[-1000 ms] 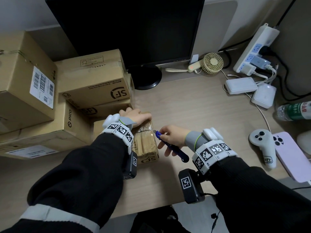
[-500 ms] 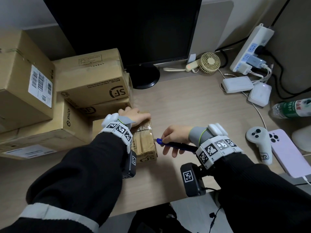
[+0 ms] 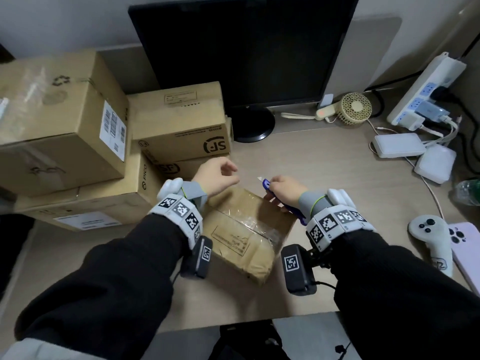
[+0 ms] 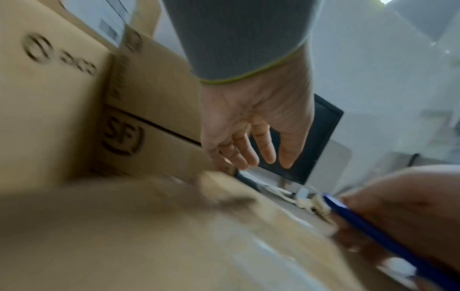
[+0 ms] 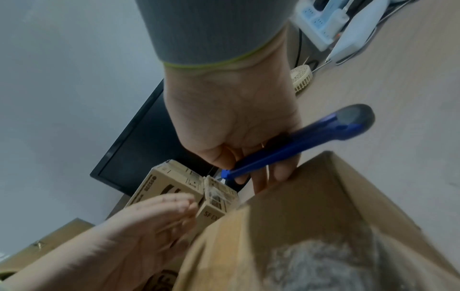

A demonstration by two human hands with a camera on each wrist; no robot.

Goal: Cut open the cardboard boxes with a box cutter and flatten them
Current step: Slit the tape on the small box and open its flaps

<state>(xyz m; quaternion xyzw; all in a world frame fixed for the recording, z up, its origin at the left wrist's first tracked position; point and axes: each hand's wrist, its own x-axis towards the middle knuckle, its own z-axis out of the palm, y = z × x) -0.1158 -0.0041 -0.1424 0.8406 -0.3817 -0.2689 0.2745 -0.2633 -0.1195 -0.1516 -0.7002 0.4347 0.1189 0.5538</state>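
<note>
A small taped cardboard box (image 3: 244,229) lies askew on the desk between my wrists; it fills the bottom of the left wrist view (image 4: 161,236) and the right wrist view (image 5: 298,226). My left hand (image 3: 230,175) hovers over its far left corner with fingers loosely curled and holds nothing, which the left wrist view (image 4: 251,155) confirms. My right hand (image 3: 272,189) grips a blue box cutter (image 3: 267,184) with its short blade out and pointing away from me. Its lower fingers (image 5: 273,177) touch the box's far right edge, and the cutter handle (image 5: 311,137) sticks out past my palm.
Several larger cardboard boxes (image 3: 179,126) are stacked at the left. A monitor (image 3: 241,48) stands behind. To the right lie a small fan (image 3: 353,107), a power strip (image 3: 426,87), white chargers (image 3: 397,145), a game controller (image 3: 431,240) and a pink phone (image 3: 467,255).
My left hand has come off the small box and lifted. The box now lies turned at an angle. My right hand has raised the cutter so that its blade points away.
</note>
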